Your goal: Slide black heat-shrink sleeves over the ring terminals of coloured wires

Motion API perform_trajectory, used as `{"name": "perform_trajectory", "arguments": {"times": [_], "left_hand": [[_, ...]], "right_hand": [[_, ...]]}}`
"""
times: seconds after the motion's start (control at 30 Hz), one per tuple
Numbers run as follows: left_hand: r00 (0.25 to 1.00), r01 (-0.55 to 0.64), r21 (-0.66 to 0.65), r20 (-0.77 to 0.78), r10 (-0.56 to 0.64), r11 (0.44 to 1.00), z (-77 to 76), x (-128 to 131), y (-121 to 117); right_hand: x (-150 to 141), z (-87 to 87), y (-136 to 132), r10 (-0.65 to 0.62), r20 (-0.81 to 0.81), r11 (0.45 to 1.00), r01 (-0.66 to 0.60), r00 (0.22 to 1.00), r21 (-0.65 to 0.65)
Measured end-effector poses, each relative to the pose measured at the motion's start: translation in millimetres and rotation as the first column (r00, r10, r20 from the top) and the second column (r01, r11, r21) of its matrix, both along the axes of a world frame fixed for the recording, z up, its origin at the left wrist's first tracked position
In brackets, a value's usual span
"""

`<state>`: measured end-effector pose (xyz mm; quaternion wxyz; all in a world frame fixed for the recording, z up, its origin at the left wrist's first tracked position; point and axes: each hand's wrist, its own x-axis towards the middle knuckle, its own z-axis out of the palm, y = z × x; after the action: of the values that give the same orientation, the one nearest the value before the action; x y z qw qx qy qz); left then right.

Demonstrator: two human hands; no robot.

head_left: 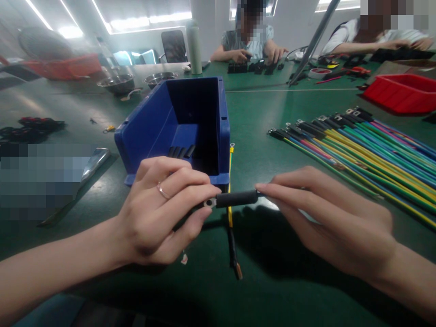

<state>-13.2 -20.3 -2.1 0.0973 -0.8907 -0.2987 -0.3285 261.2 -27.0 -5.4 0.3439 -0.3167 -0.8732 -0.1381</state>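
In front of the blue bin, my left hand [166, 204], a ring on one finger, pinches a metal ring terminal [210, 203] between thumb and fingertips. A black heat-shrink tube [237, 198] lies level against the terminal. My right hand [327, 218] is closed on the thin dark wire at the tube's other end; most of that wire is hidden by the fingers. Below the tube a yellow-green cable [230, 213] with a ring terminal and a bare copper end lies on the table. Several short black tubes [182, 152] sit in the blue bin [143, 131].
Several coloured cables with ring terminals [368, 145] lie in a row at right. A red tray [405, 93], metal bowls [117, 84], a pale green bottle [194, 47] and a slanted metal pole [313, 43] stand farther back. Two people [248, 43] work across the table.
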Motion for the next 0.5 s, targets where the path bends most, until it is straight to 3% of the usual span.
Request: {"name": "perform_trajectory", "arguments": {"times": [0.5], "left_hand": [[0.996, 0.019, 0.065, -0.083, -0.014, 0.998, 0.3, -3.5, 1.5]], "right_hand": [[-1.4, -2.2, 2.1, 0.010, -0.014, 1.000, -0.010, 1.000, 0.001]]}}
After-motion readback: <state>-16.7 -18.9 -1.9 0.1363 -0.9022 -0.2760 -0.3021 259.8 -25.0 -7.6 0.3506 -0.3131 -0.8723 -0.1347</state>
